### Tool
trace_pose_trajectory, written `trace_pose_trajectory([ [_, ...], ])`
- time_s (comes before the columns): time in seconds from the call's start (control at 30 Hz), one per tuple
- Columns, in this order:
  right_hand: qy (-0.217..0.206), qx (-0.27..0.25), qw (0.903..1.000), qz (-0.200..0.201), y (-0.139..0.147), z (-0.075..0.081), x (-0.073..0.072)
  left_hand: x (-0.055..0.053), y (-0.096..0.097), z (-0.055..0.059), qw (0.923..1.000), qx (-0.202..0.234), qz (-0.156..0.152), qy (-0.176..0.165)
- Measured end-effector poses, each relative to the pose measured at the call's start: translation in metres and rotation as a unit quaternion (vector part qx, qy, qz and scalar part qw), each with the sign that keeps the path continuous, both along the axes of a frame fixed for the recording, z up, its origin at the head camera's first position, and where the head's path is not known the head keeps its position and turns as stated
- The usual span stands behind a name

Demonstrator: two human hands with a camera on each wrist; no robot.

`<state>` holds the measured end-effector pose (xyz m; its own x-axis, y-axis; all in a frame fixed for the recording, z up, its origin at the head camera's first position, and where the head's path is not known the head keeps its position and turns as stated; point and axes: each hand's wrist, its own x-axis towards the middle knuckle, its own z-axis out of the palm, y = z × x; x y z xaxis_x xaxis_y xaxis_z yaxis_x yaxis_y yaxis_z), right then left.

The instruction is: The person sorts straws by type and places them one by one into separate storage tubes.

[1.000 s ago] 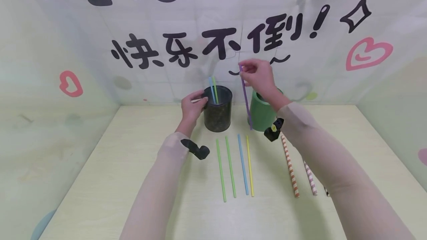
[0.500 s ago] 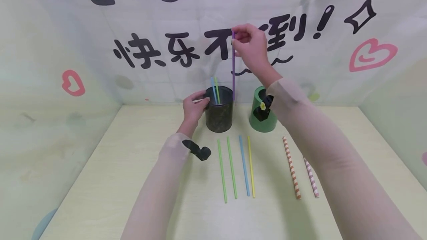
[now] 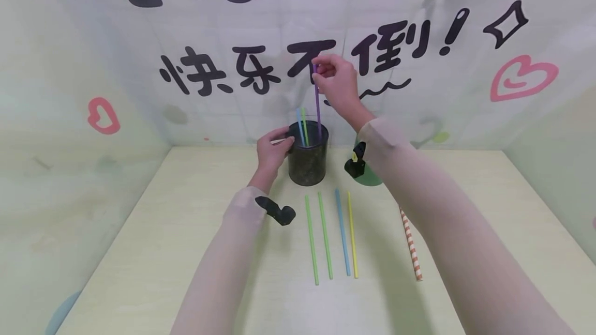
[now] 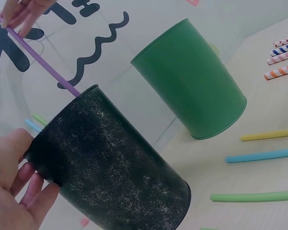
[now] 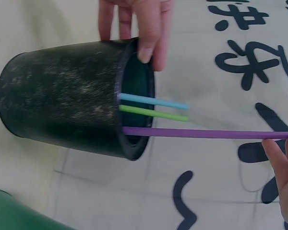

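My right hand [image 3: 339, 81] pinches a purple straw [image 5: 206, 133] near its top end. The straw's lower end is inside the mouth of a black cup [image 3: 307, 167], near the right side of the rim. With thumb and fingers, my left hand [image 3: 272, 153] grips the cup's left rim. A blue straw [image 5: 158, 101] and a green straw [image 5: 158, 113] stand in the cup, leaning and poking above the rim. How deep the purple straw reaches is hidden by the cup wall.
A green cup [image 4: 194, 81] stands right of the black one, partly behind my right sleeve. Two green straws, a blue straw [image 3: 343, 231] and a yellow straw [image 3: 353, 234] lie in front. Several striped paper straws [image 4: 282, 71] lie to the right.
My right hand lifted the purple straw from beside the green cup, carried it left over the black cup, then lowered its end inside. My left hand stayed on the rim.
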<state>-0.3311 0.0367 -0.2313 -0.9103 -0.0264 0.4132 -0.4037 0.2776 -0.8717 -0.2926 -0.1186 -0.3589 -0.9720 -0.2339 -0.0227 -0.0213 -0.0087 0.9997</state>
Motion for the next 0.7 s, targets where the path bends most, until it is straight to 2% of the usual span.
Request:
trace_pose_trajectory([
  [0.2,-0.033,0.015,0.9993,-0.001,0.000,-0.021,-0.002,0.002,-0.002,0.000,1.0000,0.002,-0.003,0.003],
  [0.43,-0.086,-0.006,0.9962,0.011,-0.004,-0.044,-0.009,0.000,-0.003,0.004,0.9999,0.005,0.000,0.009],
  [0.7,-0.123,-0.013,0.9922,0.013,-0.011,-0.067,-0.010,0.000,-0.002,-0.002,1.0000,0.001,-0.001,-0.003],
])
